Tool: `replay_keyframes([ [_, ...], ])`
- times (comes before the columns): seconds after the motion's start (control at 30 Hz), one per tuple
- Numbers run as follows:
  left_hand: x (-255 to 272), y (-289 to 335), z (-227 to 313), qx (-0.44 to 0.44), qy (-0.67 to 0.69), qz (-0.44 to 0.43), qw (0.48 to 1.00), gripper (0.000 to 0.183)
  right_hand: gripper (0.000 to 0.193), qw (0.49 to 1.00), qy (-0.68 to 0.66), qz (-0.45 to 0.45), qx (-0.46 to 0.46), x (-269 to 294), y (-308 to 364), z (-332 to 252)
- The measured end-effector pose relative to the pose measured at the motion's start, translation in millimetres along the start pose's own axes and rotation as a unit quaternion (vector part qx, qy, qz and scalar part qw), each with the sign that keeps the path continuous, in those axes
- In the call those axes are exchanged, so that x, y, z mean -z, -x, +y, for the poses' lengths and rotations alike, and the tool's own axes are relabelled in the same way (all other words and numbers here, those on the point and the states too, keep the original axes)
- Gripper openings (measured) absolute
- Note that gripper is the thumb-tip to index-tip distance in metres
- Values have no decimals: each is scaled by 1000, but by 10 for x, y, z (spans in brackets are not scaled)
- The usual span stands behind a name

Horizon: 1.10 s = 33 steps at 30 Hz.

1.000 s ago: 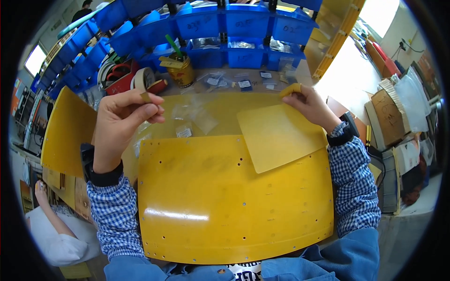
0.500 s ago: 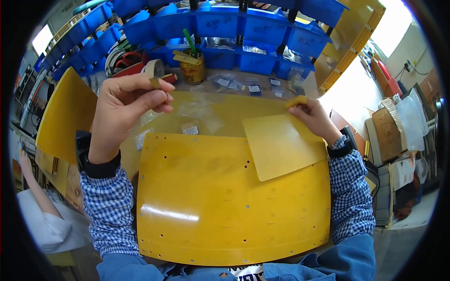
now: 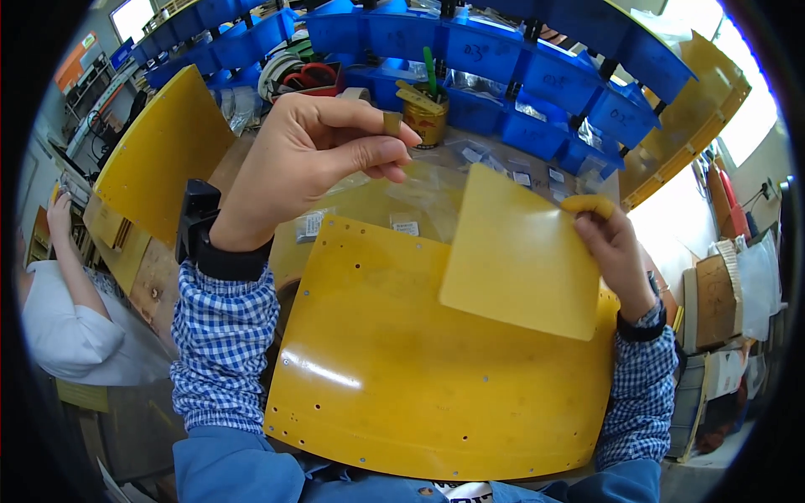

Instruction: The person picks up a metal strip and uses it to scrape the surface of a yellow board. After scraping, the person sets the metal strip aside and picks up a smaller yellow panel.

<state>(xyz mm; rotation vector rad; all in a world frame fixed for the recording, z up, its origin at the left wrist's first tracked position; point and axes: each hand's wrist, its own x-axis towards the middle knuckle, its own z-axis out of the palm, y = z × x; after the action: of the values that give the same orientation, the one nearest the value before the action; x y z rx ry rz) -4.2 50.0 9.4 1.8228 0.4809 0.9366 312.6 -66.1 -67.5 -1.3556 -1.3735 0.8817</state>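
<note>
Between the thumb and fingertips of my left hand point(image 3: 323, 155) is a small flat brownish-yellow piece point(image 3: 392, 123), held up above the table. My right hand point(image 3: 610, 243) grips a thin, translucent yellow sheet point(image 3: 521, 260) by its right edge, and a yellow finger cot point(image 3: 589, 204) covers one of its fingers. The sheet is tilted over the far right part of a large glossy yellow panel point(image 3: 419, 352). That panel has small holes along its edges and lies before me. My two hands are apart, with the sheet's top corner between them.
Blue bins point(image 3: 478, 50) stand in rows at the back. Before them are a gold can point(image 3: 425, 121) with tools in it and labelled plastic packets point(image 3: 406, 226). A second yellow panel point(image 3: 163, 159) stands at left, near a person in white point(image 3: 80, 323). Boxes point(image 3: 717, 293) are at right.
My left hand has moved right with the small piece, nearer the sheet. My right hand has lifted the sheet and tilted it more upright. The whole view has turned somewhat to the left.
</note>
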Motion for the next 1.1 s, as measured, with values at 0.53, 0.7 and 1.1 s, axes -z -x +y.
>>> replay_keyframes([
  [0.53,23,-32,-4,55,22,-40,997,14,23,997,35,-63,-22,-117,-152,98],
  [0.7,-14,-1,7,44,14,-36,998,10,24,997,-17,-69,-32,-125,-140,78],
  [1.1,-95,-41,1,65,-8,-55,996,6,22,997,-24,-73,-11,-70,-141,22],
])
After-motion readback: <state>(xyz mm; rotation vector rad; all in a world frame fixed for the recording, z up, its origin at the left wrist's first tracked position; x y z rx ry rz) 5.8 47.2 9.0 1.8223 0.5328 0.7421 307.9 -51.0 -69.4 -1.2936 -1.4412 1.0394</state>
